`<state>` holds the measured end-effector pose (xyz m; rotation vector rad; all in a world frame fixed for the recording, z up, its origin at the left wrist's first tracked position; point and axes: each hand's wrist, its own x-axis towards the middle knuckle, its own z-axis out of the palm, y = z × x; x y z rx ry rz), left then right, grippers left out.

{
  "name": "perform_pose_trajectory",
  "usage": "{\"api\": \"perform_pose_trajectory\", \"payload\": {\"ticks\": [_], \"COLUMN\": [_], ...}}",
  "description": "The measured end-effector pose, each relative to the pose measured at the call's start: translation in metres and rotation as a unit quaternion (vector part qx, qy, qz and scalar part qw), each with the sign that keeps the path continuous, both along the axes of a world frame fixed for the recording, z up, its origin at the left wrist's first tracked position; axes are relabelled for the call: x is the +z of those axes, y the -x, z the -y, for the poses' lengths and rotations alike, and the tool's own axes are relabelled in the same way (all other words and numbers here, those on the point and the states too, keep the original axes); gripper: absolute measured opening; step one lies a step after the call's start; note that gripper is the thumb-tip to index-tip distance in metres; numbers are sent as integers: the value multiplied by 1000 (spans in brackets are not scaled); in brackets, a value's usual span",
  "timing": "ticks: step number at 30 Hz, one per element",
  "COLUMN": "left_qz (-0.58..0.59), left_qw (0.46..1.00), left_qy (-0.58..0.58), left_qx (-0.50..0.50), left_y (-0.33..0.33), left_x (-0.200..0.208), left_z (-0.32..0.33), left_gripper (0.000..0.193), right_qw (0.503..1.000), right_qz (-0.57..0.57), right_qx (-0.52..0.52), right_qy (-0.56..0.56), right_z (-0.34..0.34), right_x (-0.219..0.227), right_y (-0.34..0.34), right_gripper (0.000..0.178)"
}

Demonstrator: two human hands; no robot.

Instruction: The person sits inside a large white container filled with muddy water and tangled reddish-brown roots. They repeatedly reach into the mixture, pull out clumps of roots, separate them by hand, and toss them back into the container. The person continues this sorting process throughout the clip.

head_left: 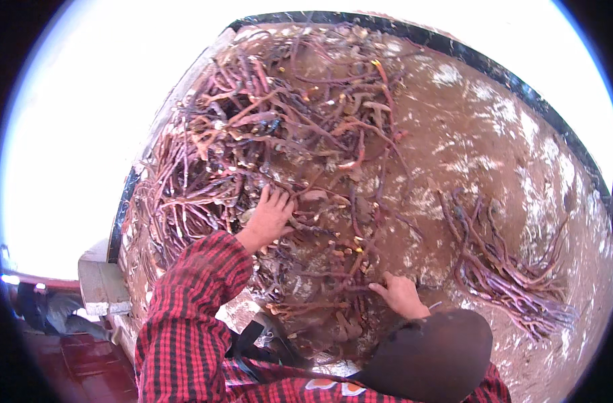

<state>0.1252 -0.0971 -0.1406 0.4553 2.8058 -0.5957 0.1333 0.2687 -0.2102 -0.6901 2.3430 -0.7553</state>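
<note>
A big tangle of reddish-purple stems (279, 134) covers the left and middle of a muddy brown surface (467, 134). My left hand (269, 216) lies on the tangle's near edge with its fingers spread, holding nothing. It comes out of a red and black checked sleeve (192, 302). My right hand (399, 294) is lower and to the right, with its fingers curled around a thin stem among the loose pieces. A dark rounded shape (431, 356) hides its wrist.
A separate bunch of purple stems (508, 275) lies aligned at the right. A black rim (521, 87) borders the surface at the far side. A grey block (102, 285) and dark red floor (85, 363) show at the lower left. Beyond the rim everything is glaring white.
</note>
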Motion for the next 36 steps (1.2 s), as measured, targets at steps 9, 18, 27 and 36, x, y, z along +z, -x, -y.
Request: {"api": "perform_pose_trajectory", "payload": {"ticks": [9,18,27,36], "left_qz": [-257,-243,-207,-648], "left_qw": [951,928,964,610], "left_qy": [-174,139,109,-386], "left_qx": [6,246,127,243], "left_y": [45,131,90,84], "left_x": [55,33,19,325], "left_z": [9,113,90,172], "left_gripper": [70,109,14,27], "right_qw": [977,982,974,967], "right_qz": [-30,126,143,163], "right_qx": [-53,5,31,-26], "right_qy": [204,144,171,194], "right_z": [37,43,35,28], "right_x": [50,15,23,29], "right_y": [14,8,19,44], "right_gripper": [21,56,50,40]}}
